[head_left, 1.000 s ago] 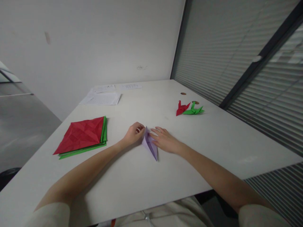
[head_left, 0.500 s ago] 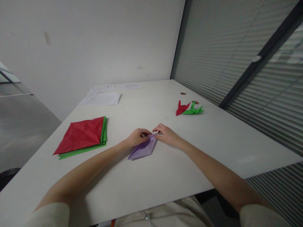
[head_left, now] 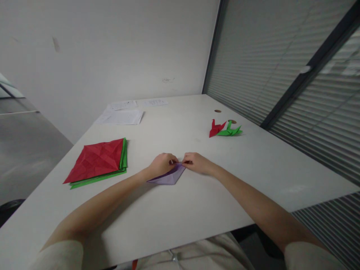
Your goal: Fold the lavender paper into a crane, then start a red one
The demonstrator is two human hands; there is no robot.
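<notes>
A folded piece of purple origami paper (head_left: 170,177) lies on the white table in front of me, its long point aimed left. My left hand (head_left: 164,164) pinches its far edge, fingers closed. Just to the right, my right hand (head_left: 195,162) pinches the paper's far right corner between thumb and fingers. The two hands are close together, a small gap between the fingertips. The fingers cover part of the far edge, so the exact fold there is hidden.
On the left sits a stack of creased red and green paper sheets (head_left: 98,159). A red origami crane (head_left: 216,128) and a green origami crane (head_left: 231,131) stand at the right. Printed papers (head_left: 122,117) lie at the back left. Window blinds (head_left: 270,63) border the table's right side.
The purple paper has turned slightly, its left point swinging left and away from me. My right hand's fingers have lowered and closed onto the corner. Both hands keep their hold.
</notes>
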